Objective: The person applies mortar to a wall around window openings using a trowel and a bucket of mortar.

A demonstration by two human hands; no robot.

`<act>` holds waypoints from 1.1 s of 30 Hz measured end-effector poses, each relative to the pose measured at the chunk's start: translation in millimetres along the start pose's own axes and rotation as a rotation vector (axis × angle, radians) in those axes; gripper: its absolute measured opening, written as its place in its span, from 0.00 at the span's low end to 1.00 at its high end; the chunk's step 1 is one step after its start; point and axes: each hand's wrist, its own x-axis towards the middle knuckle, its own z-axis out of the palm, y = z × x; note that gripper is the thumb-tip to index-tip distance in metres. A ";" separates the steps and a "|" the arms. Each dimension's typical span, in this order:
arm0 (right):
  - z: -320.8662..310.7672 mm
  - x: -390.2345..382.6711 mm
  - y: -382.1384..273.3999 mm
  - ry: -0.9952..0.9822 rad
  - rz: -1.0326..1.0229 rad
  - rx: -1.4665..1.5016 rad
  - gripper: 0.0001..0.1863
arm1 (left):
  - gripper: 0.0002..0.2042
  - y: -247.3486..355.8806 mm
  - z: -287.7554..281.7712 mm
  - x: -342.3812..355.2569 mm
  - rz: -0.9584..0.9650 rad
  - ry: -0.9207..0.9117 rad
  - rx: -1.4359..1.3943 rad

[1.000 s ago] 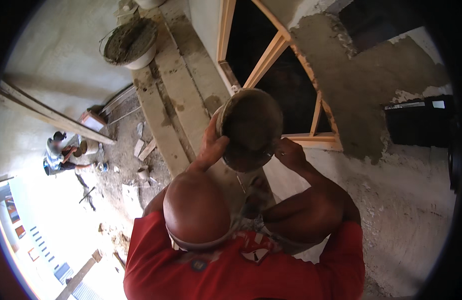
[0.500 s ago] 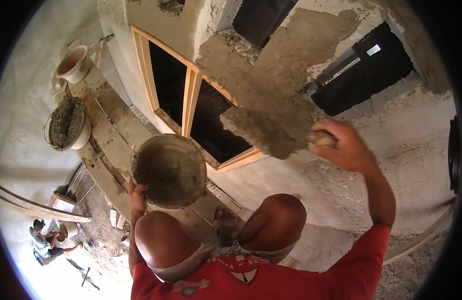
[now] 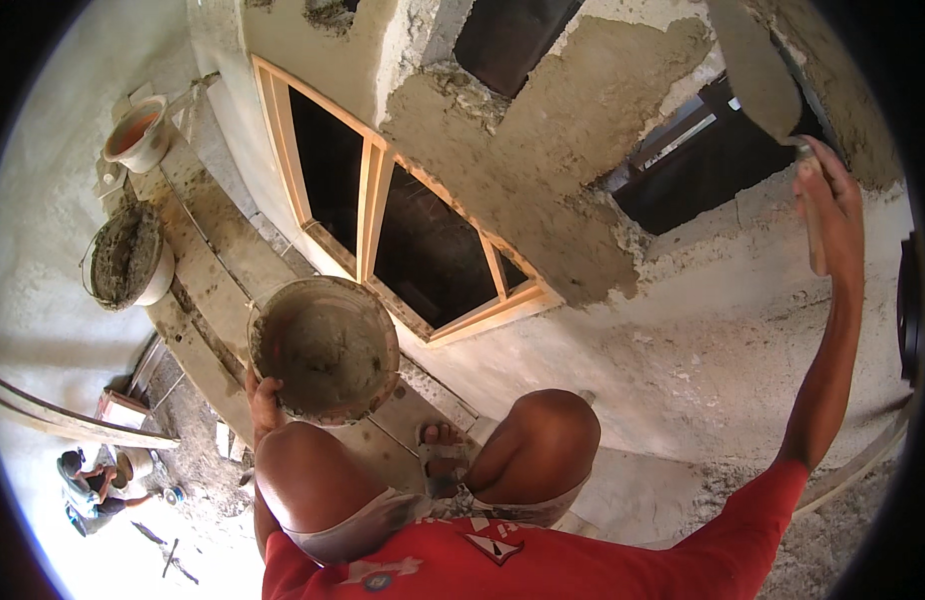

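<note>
My left hand (image 3: 266, 402) grips the near-left rim of a round bucket (image 3: 375, 318), tilted toward me beside my left knee. Its walls are smeared with grey mortar and a little lies at the bottom. My right hand (image 3: 835, 207) is raised at the upper right, closed around the handle of a trowel (image 3: 759, 82). The long mortar-coated blade points up, in front of a dark wall opening (image 3: 673, 195). Wet plaster (image 3: 553, 150) covers the wall between that opening and a wooden window frame (image 3: 375, 215).
I squat on a plank scaffold (image 3: 208, 245) along the wall. A second mortar bucket (image 3: 163, 268) and a pale pot (image 3: 148, 150) with a reddish inside stand farther along it. Far below at the left, a person (image 3: 88, 490) sits near another bucket.
My right hand has swung up and to the right with the trowel. The thick mortar load seen on it earlier no longer shows. My left hand still holds the bucket.
</note>
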 end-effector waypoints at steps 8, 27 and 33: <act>116.9 -82.1 -0.5 -0.388 -0.215 0.037 0.19 | 0.34 4.2 5.0 -6.9 -0.033 0.097 0.067; 162.4 -33.0 5.6 -0.301 -0.035 -0.070 0.23 | 0.35 -1.0 -1.2 -3.8 -0.002 0.093 0.063; 128.0 -26.5 -1.8 -0.234 -0.058 -0.101 0.23 | 0.36 -0.6 -4.2 -1.4 -0.003 0.069 0.095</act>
